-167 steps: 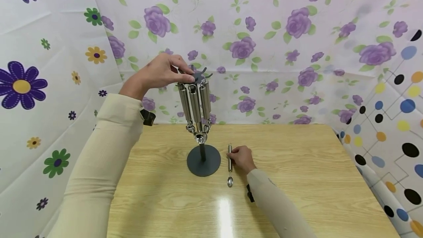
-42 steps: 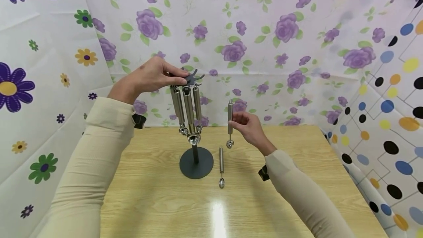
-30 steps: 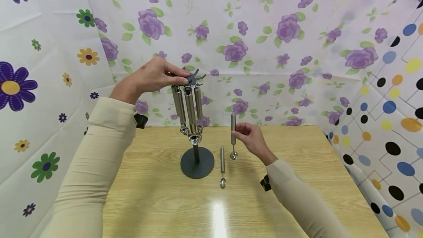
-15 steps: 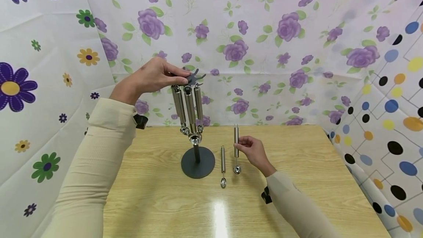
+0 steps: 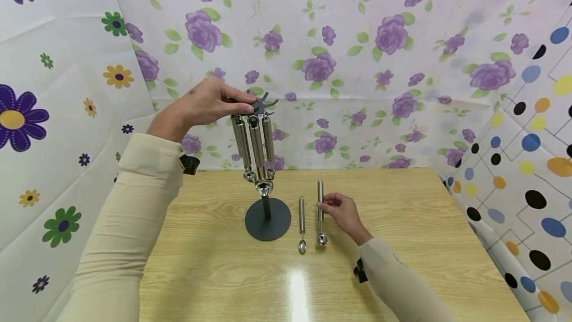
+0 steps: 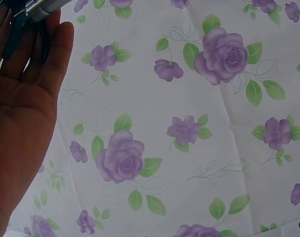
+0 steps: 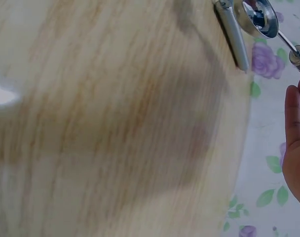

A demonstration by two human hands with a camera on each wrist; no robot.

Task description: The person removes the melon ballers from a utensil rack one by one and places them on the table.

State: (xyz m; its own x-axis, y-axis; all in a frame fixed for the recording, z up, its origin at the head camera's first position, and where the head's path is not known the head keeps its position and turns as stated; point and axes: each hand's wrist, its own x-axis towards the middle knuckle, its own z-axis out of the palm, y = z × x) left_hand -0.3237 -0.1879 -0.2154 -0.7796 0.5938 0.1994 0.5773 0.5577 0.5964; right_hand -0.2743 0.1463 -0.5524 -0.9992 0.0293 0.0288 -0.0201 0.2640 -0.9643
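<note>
upper centre-left, my left hand (image 5: 213,102) pinches the stand (image 5: 268,225); lower centre, my right hand (image 5: 344,213) pinches a scoop (image 5: 320,216). i judge this set-down, needing gentle release.

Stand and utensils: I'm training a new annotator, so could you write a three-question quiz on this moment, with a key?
1. Which hand pinches the top of the dark stand?
2. True or false: on the table, the lying utensil is between the round base and the right hand.
3. Fill in: the right hand pinches the held utensil by its ____.

Key:
1. The left hand.
2. True.
3. Handle.
</note>
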